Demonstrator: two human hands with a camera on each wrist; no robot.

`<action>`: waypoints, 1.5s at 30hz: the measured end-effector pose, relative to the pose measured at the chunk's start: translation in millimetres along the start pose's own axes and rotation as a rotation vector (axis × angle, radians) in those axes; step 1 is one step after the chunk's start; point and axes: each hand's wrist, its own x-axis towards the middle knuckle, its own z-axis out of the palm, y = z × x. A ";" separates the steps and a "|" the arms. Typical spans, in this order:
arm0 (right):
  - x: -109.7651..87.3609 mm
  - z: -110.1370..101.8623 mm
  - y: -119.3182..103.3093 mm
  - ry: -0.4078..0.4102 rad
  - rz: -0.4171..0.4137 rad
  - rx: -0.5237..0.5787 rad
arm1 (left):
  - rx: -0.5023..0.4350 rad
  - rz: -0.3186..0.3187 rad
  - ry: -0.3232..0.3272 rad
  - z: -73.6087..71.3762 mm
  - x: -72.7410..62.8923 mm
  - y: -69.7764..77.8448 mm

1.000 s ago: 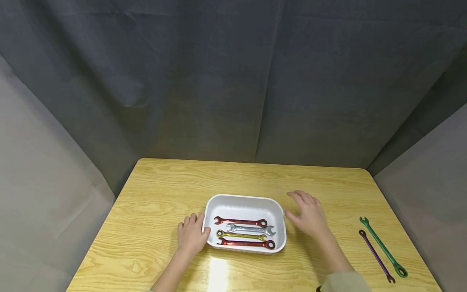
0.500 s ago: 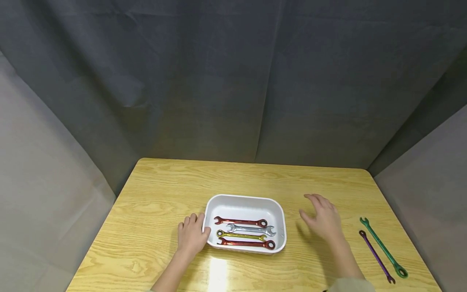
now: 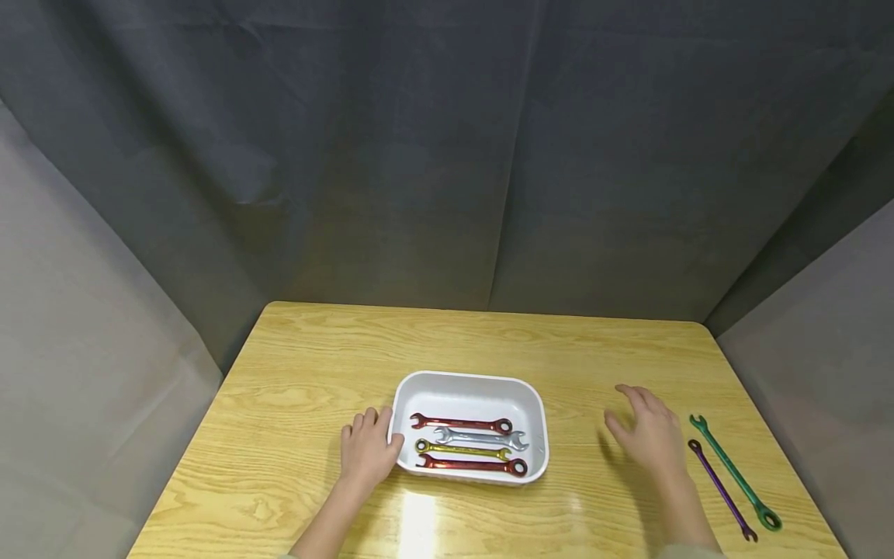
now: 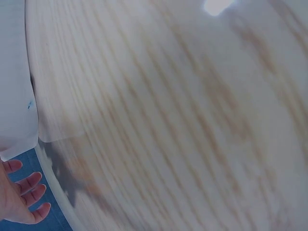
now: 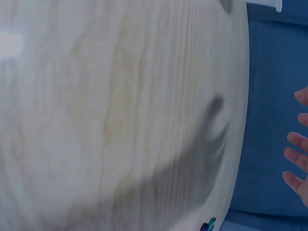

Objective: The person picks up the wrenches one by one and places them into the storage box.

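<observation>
A white plastic tray (image 3: 475, 378) stands mid-table, holding two red wrenches (image 3: 464, 424), (image 3: 468, 465), a silver wrench (image 3: 482, 439) and a yellow wrench (image 3: 464, 450). At its left end my left hand (image 3: 365, 450) holds the wall, thumb over the rim and the other fingers outside. The left wrist view shows those fingers (image 4: 33, 192) just below the tray's wall (image 4: 17, 96). My right hand (image 3: 649, 435) hovers over the table right of the tray, empty, thumb and fingers apart. Close to its right lie a purple wrench (image 3: 722, 489) and a longer green wrench (image 3: 733, 470).
The wood-grain table (image 3: 314, 349) has rounded far corners. A dark grey curtain (image 3: 391, 194) hangs behind it, with lighter cloth panels (image 3: 91, 373) at either side. A bright light reflection sits on the tabletop in front of the tray.
My right hand has moved right, from beside the tray's right end toward the purple and green wrenches. My left hand, the tray and the wrenches in it stay where they were.
</observation>
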 end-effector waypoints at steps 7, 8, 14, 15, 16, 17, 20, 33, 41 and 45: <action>-7.8 -1.9 12.5 0.003 0.049 -0.003 | 0.002 0.003 0.009 -0.8 0.4 -0.7; -8.9 -2.0 14.6 0.002 0.055 -0.007 | 0.002 0.002 0.007 -0.8 0.5 -0.7; -16.3 -3.0 27.6 -0.001 0.091 -0.006 | 0.002 -0.002 0.000 -1.4 0.8 -0.2; -17.6 -3.2 29.7 -0.002 0.099 -0.007 | 0.001 -0.002 0.000 -1.5 0.9 -0.2; -18.8 -3.7 31.8 -0.003 0.106 -0.006 | 0.000 -0.003 0.000 -1.5 0.8 -0.1; -20.3 -4.2 33.6 -0.009 0.118 -0.003 | 0.000 -0.003 0.001 -1.4 0.8 -0.1; -24.5 -6.6 37.9 -0.032 0.156 0.001 | -0.001 -0.003 0.001 -1.2 0.8 -0.1; -39.8 -16.2 63.7 -0.115 0.309 0.011 | 0.002 -0.006 -0.011 -2.6 0.4 -0.1; -47.9 -17.2 75.3 -0.132 0.357 0.002 | 0.004 -0.005 -0.016 -1.9 0.4 -0.5; -51.0 -17.2 79.8 -0.154 0.391 -0.023 | 0.005 -0.004 -0.016 -1.6 0.4 -0.5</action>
